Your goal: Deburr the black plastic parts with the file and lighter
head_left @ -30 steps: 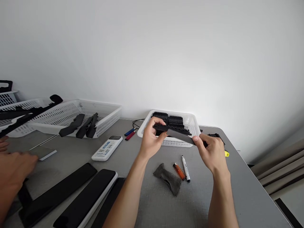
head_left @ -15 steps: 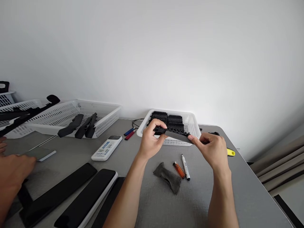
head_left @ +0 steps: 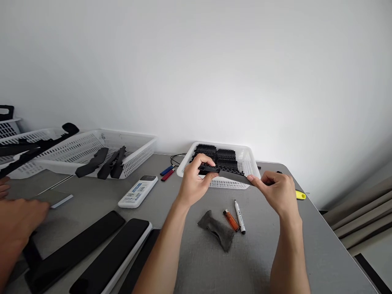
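A long black plastic strip (head_left: 233, 176) is held up in front of the right-hand basket, tilted slightly down to the right. My left hand (head_left: 197, 175) pinches a block-like black piece at its left end between thumb and forefinger. At the other end, my right hand (head_left: 277, 190) grips the strip with thumb and curled fingers. Behind it, the white basket (head_left: 252, 163) holds several black toothed parts (head_left: 226, 155). Below my hands lie a crumpled grey cloth (head_left: 216, 230), an orange lighter (head_left: 231, 220) and a white marker (head_left: 239, 216).
To the left stand a white basket (head_left: 143, 153) with black plastic pieces (head_left: 92, 163), a white remote-like device (head_left: 137, 192), and blue (head_left: 167, 170) and red (head_left: 167, 175) lighters. Long black panels (head_left: 113, 253) lie in front. Another person's hand (head_left: 24, 220) is at far left; a yellow handle (head_left: 300, 195) lies right.
My right hand has shifted slightly to the right along with its end of the strip. More of the strip shows between my hands. My left hand has hardly moved.
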`<control>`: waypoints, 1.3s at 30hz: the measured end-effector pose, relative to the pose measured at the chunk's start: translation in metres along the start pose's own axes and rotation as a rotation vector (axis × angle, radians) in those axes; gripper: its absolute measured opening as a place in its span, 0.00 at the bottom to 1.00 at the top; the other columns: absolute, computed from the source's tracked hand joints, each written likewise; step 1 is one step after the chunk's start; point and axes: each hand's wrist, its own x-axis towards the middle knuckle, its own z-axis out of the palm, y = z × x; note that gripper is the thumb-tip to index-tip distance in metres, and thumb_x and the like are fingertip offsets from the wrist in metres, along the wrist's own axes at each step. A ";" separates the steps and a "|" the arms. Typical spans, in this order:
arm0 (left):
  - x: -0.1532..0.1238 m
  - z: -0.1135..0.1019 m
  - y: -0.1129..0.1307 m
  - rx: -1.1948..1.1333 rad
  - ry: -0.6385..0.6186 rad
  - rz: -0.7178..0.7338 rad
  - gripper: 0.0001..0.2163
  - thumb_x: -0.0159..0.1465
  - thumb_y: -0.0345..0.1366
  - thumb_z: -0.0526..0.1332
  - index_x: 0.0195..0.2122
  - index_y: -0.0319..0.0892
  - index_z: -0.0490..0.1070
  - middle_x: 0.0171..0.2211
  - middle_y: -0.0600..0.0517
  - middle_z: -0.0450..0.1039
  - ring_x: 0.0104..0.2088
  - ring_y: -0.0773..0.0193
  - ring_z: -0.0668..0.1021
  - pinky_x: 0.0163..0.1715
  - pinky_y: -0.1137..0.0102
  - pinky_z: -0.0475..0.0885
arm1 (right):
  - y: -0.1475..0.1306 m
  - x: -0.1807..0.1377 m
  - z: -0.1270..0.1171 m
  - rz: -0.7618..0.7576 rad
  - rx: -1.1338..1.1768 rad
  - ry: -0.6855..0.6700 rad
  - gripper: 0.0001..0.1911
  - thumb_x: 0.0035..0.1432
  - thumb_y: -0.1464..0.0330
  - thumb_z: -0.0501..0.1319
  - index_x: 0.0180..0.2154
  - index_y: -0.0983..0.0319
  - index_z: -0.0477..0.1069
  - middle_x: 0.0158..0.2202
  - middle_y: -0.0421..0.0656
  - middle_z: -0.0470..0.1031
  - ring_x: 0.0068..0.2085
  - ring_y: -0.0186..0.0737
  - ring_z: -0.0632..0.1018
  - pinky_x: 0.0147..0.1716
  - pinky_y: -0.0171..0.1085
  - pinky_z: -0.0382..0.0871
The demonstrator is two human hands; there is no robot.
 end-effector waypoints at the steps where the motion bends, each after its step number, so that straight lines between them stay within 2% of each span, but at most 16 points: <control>1: 0.000 -0.001 0.000 0.004 0.000 -0.010 0.09 0.59 0.27 0.63 0.38 0.47 0.67 0.35 0.53 0.71 0.36 0.62 0.75 0.33 0.71 0.70 | 0.001 0.000 0.000 -0.003 0.005 -0.003 0.37 0.54 0.38 0.60 0.16 0.60 0.53 0.14 0.35 0.54 0.21 0.31 0.51 0.23 0.35 0.47; 6: 0.000 -0.003 0.003 0.042 0.033 -0.016 0.11 0.58 0.25 0.61 0.38 0.47 0.66 0.35 0.54 0.71 0.36 0.63 0.75 0.34 0.71 0.70 | -0.003 -0.002 0.003 -0.025 0.014 0.012 0.37 0.54 0.37 0.60 0.16 0.60 0.54 0.14 0.35 0.54 0.21 0.30 0.52 0.23 0.35 0.47; 10: 0.000 0.001 0.007 0.083 -0.031 0.029 0.15 0.54 0.19 0.57 0.37 0.46 0.66 0.34 0.54 0.71 0.36 0.63 0.74 0.36 0.70 0.69 | -0.009 -0.003 0.006 -0.047 0.008 0.032 0.36 0.54 0.37 0.60 0.16 0.60 0.56 0.14 0.35 0.55 0.20 0.30 0.52 0.23 0.35 0.49; 13: -0.001 0.003 0.008 0.086 -0.052 0.039 0.15 0.54 0.19 0.56 0.36 0.46 0.66 0.34 0.54 0.71 0.35 0.62 0.74 0.36 0.69 0.69 | -0.006 -0.002 0.005 -0.043 0.011 0.021 0.36 0.53 0.38 0.61 0.17 0.60 0.55 0.14 0.35 0.54 0.21 0.30 0.52 0.23 0.35 0.48; 16: -0.001 0.002 0.005 0.049 -0.040 0.010 0.10 0.57 0.23 0.60 0.36 0.46 0.67 0.33 0.53 0.71 0.35 0.62 0.74 0.35 0.69 0.69 | 0.006 0.002 0.002 -0.030 0.053 -0.018 0.35 0.53 0.40 0.62 0.17 0.60 0.53 0.16 0.35 0.53 0.22 0.31 0.51 0.23 0.35 0.47; 18: 0.000 0.000 0.001 0.008 0.001 -0.051 0.07 0.59 0.29 0.64 0.36 0.46 0.67 0.34 0.53 0.70 0.35 0.62 0.74 0.34 0.70 0.70 | 0.016 0.004 -0.002 -0.026 0.079 -0.042 0.35 0.54 0.41 0.63 0.17 0.60 0.53 0.16 0.35 0.51 0.23 0.31 0.51 0.23 0.35 0.46; 22: 0.001 -0.003 -0.004 -0.063 0.098 -0.150 0.12 0.58 0.40 0.69 0.36 0.45 0.67 0.34 0.53 0.70 0.35 0.63 0.74 0.33 0.71 0.70 | 0.026 0.007 -0.006 0.012 0.227 -0.034 0.33 0.58 0.44 0.61 0.18 0.59 0.53 0.18 0.34 0.49 0.23 0.31 0.51 0.23 0.35 0.45; 24: 0.002 -0.003 -0.004 -0.080 0.089 -0.179 0.12 0.58 0.41 0.70 0.37 0.45 0.68 0.35 0.53 0.70 0.34 0.64 0.74 0.33 0.72 0.70 | 0.021 0.005 -0.004 0.050 0.316 -0.033 0.30 0.63 0.45 0.55 0.19 0.60 0.57 0.18 0.35 0.50 0.22 0.31 0.52 0.23 0.35 0.44; 27: 0.002 -0.001 -0.001 -0.093 0.033 -0.218 0.12 0.59 0.41 0.69 0.39 0.46 0.69 0.37 0.53 0.71 0.34 0.64 0.74 0.33 0.72 0.70 | 0.006 0.003 0.003 0.074 0.406 -0.166 0.27 0.67 0.47 0.50 0.27 0.61 0.67 0.19 0.35 0.54 0.22 0.32 0.54 0.22 0.35 0.45; 31: 0.001 0.002 0.001 -0.101 -0.030 -0.200 0.12 0.61 0.42 0.68 0.41 0.46 0.69 0.38 0.52 0.71 0.38 0.62 0.75 0.37 0.70 0.70 | -0.015 0.002 0.013 0.118 0.432 -0.300 0.22 0.60 0.48 0.61 0.37 0.60 0.72 0.22 0.34 0.58 0.24 0.32 0.57 0.22 0.33 0.49; 35: -0.001 0.004 0.004 -0.080 -0.079 -0.167 0.10 0.63 0.43 0.66 0.41 0.46 0.69 0.37 0.51 0.71 0.38 0.60 0.74 0.37 0.68 0.69 | -0.024 0.002 0.018 0.181 0.495 -0.279 0.22 0.58 0.47 0.62 0.36 0.60 0.72 0.22 0.34 0.57 0.24 0.32 0.57 0.22 0.33 0.50; 39: -0.002 0.007 0.007 -0.073 -0.051 -0.147 0.09 0.63 0.43 0.65 0.40 0.46 0.68 0.37 0.50 0.70 0.41 0.59 0.73 0.40 0.66 0.69 | -0.024 0.001 0.018 0.189 0.511 -0.266 0.20 0.56 0.50 0.65 0.33 0.60 0.70 0.21 0.32 0.53 0.23 0.31 0.55 0.21 0.33 0.49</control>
